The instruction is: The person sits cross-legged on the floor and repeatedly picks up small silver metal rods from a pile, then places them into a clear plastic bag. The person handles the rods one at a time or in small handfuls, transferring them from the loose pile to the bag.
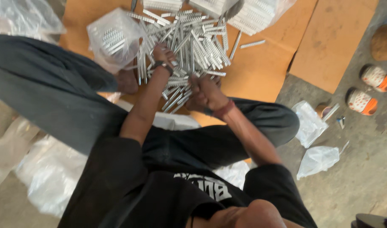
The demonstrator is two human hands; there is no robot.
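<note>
Head camera looks down: the right hand is closed around a bundle of metal strips; keeping their ends level would likely help. At eleven o'clock, the left hand reaches into the strip pile, its fingers hidden. Cardboard lies beneath; a plastic bag sits at ten o'clock.

A grey concrete floor carries flat sheets of brown cardboard. On the cardboard lies a loose heap of short silver metal strips, with a clear plastic bag of more strips beside it. Two crumpled plastic bags and a pair of orange-and-white shoes lie on the bare concrete.
</note>
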